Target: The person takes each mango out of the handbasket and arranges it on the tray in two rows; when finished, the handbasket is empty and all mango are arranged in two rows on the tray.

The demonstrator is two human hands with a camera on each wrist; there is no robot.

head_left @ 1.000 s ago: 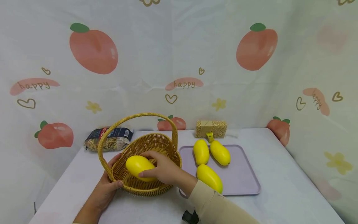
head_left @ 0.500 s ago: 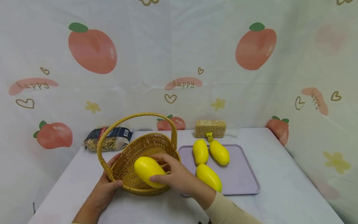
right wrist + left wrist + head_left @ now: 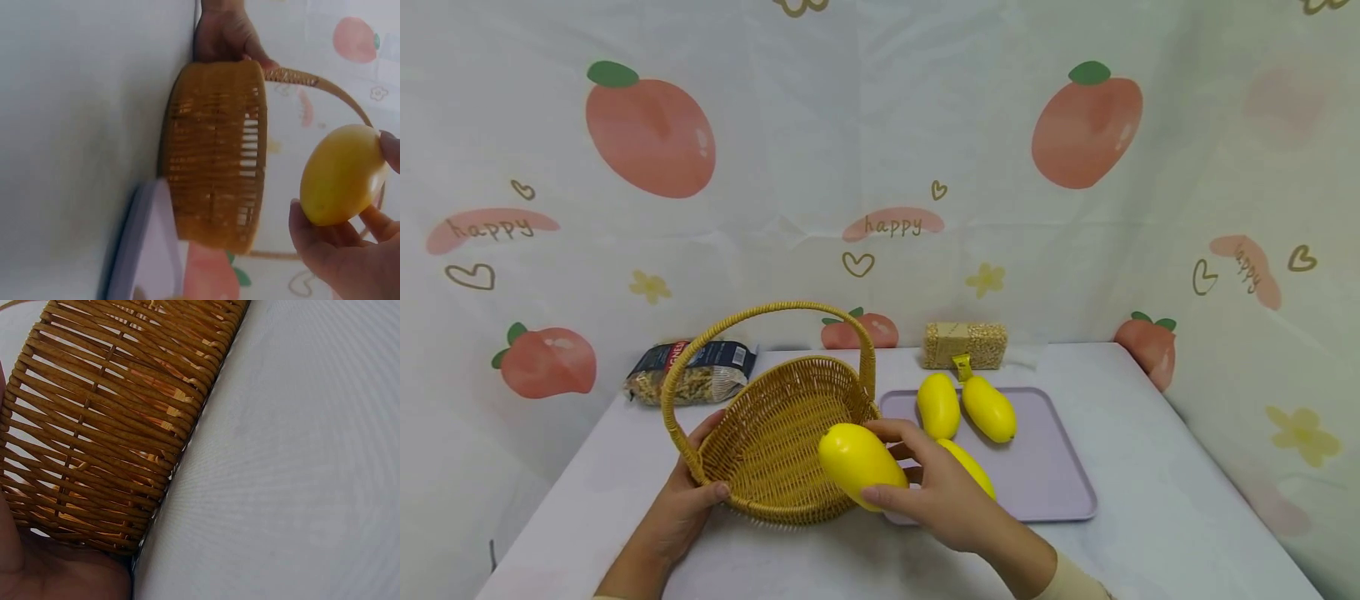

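A yellow mango (image 3: 859,460) is held in my right hand (image 3: 951,496), thumb on the near side and fingers behind it. In the head view it hangs over the right rim of a wicker basket (image 3: 782,442); the right wrist view shows the mango (image 3: 344,175) raised higher than the basket wall (image 3: 215,150). My left hand (image 3: 673,508) grips the basket's left side, thumb over the rim. No fruit shows inside the basket. On the lilac tray (image 3: 1048,475) lie two mangoes at the back and a third mango (image 3: 972,468), partly hidden by my right hand.
The basket's tall arched handle (image 3: 767,309) rises over its opening. Behind it lies a bag of pasta (image 3: 692,373). A pack of grain (image 3: 966,346) and a small yellow packet (image 3: 962,367) are behind the tray. A printed cloth hangs at the back.
My right hand has carried the mango from inside the basket rightward to its right rim, towards the tray. My left hand and the basket have stayed in place.
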